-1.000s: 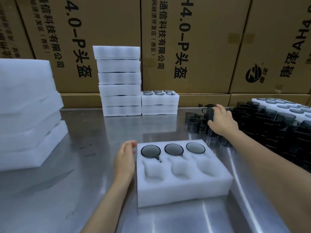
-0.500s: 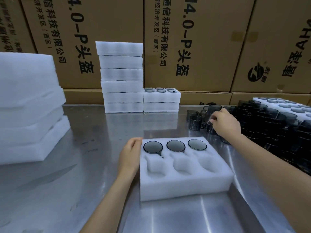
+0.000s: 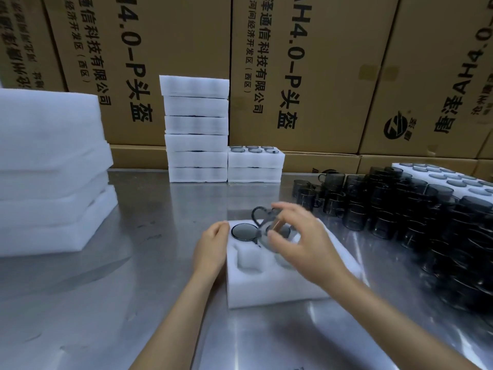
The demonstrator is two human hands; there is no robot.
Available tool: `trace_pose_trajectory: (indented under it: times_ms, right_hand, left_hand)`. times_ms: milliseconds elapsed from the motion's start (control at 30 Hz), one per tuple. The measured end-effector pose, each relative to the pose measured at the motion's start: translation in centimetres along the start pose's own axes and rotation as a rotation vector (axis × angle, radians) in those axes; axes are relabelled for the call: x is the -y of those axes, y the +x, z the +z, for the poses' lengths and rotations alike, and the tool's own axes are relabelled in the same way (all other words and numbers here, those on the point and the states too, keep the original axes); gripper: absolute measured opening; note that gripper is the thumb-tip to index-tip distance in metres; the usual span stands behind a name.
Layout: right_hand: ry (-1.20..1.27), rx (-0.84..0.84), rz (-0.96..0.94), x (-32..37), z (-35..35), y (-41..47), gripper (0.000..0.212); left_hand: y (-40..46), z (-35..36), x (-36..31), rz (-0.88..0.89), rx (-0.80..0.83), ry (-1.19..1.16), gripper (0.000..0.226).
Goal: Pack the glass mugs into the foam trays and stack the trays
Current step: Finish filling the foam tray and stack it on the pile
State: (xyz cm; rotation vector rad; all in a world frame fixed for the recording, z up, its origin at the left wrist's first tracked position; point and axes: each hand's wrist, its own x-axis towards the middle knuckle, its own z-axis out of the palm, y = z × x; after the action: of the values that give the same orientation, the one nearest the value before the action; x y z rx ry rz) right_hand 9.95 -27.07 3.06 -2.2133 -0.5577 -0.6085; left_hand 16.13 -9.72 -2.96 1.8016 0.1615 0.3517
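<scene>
We hold a glass mug in our right hand, fingers curled round it. It is tipped, with its handle up, just above the foam tray on the metal table. It looks blurry, so we cannot tell if it touches the foam. One mug sits in the back left hole. Our left hand rests on the tray's left side, fingers bent over the corner. More mugs crowd the right side. Packed trays stand stacked by the cardboard boxes.
</scene>
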Motion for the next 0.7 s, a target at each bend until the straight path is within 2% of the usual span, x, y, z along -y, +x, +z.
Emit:
trace_pose_trajectory:
  times_ms: [133, 333, 433, 500, 700]
  right_hand:
    - [-0.076, 0.056, 0.007, 1.9, 1.4, -0.5, 0.014]
    - [-0.119, 0.15, 0.08, 2.4, 2.2, -0.5, 0.045]
    - [-0.187, 0.18, 0.03, 2.1, 2.3, -0.9, 0.041]
    - [-0.277, 0.215, -0.022, 2.1, 2.5, -1.1, 0.044]
    - [-0.356, 0.292, -0.006, 2.3, 2.5, -1.3, 0.058]
  left_hand:
    - [-0.1, -0.2, 0.0, 0.023, 0.017, -0.005, 0.023]
    - [0.3, -0.1, 0.3, 0.025, 0.009, 0.046, 0.023]
    - [0.5, 0.1, 0.6, 0.036, 0.004, 0.045, 0.027]
    - [0.6, 0.1, 0.8, 0.034, 0.002, 0.05, 0.033]
    - [0.6, 0.1, 0.8, 0.025, 0.007, 0.04, 0.031]
